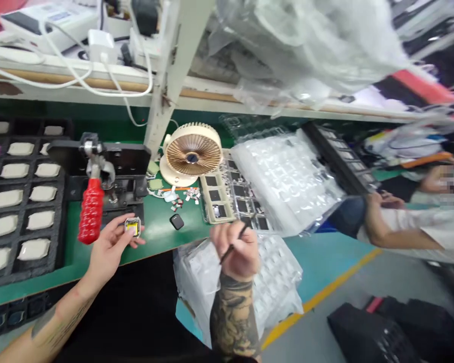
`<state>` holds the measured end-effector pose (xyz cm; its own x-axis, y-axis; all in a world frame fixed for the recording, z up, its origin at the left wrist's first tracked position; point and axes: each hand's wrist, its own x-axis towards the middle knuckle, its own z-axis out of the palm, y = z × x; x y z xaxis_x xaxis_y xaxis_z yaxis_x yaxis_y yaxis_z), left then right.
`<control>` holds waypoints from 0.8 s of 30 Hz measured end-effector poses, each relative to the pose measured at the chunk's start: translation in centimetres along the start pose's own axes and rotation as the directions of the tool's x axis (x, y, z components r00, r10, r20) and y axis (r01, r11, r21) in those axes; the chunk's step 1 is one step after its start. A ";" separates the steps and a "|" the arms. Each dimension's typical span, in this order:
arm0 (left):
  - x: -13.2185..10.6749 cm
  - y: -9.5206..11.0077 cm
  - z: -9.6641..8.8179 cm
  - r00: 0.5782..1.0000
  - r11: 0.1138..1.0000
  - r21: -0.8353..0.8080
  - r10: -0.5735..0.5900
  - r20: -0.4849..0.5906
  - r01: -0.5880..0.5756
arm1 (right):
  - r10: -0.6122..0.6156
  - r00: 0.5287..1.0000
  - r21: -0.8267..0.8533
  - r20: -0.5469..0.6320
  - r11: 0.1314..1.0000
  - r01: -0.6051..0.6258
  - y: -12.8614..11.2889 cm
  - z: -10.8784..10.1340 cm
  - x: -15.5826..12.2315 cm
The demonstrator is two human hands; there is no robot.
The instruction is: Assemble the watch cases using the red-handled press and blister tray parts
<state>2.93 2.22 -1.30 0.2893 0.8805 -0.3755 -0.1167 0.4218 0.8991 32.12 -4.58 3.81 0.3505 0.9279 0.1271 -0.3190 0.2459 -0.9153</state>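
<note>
At lower left, the left hand (pixel 111 247) pinches a small square part with a yellow face (pixel 132 227) beside the red-handled clamp (pixel 91 210); at centre, the right hand (pixel 236 252) grips a thin dark tool (pixel 232 245) below the cream fan (pixel 191 154).

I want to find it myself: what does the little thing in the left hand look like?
Find the green table, then the red handle standing over it. Just right of that handle, the left hand pinches a small square piece. Only it has a bright yellow middle; the dark piece lying nearby is all black.
</note>
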 end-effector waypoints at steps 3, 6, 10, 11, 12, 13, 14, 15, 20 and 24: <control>0.0 -1.3 -0.5 0.997 0.995 0.095 0.036 0.063 -0.042 | -0.198 0.961 -0.383 -0.195 0.917 0.111 -3.6 -5.6 5.2; -0.3 -2.5 -1.0 0.994 0.981 0.181 0.053 0.100 -0.070 | -0.514 0.777 -0.729 -0.364 0.677 0.106 -4.3 -8.0 9.5; -0.5 -3.6 -1.8 0.993 0.953 0.287 0.070 0.100 -0.096 | -0.588 0.790 -0.865 -0.177 0.476 0.160 -1.7 -5.9 8.3; -0.5 -3.8 -2.0 0.993 0.942 0.320 0.069 0.100 -0.098 | -0.601 0.795 -0.889 -0.085 0.406 0.212 -0.5 -4.8 7.0; -0.6 -3.8 -2.0 0.993 0.932 0.349 0.069 0.091 -0.097 | -0.585 0.809 -0.895 0.049 0.334 0.296 0.8 -3.5 5.5; -0.7 -3.7 -2.0 0.995 0.924 0.371 0.069 0.077 -0.092 | -0.553 0.803 -0.875 0.222 0.251 0.414 2.2 -2.3 4.0; -0.7 -3.5 -1.9 0.996 0.918 0.387 0.069 0.061 -0.087 | -0.499 0.773 -0.844 0.392 0.139 0.518 3.6 -1.0 2.6; -0.8 -3.2 -1.7 0.996 0.916 0.392 0.070 0.048 -0.083 | -0.415 0.742 -0.805 0.526 0.038 0.592 4.9 0.1 1.5; -0.6 -1.8 -0.2 0.990 0.922 0.360 0.134 0.053 -0.144 | -0.033 0.736 -0.727 0.676 -0.194 0.659 8.5 3.7 -0.4; -0.5 -1.7 0.1 0.979 0.921 0.332 0.194 0.063 -0.204 | -0.093 0.801 -0.806 0.591 -0.074 0.587 7.8 2.9 -0.7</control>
<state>3.08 1.09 -2.63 0.3205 0.9303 -0.1785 0.1485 0.1368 0.9794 26.86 -2.52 -2.30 -0.2104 0.8862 0.4128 0.9394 0.3001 -0.1656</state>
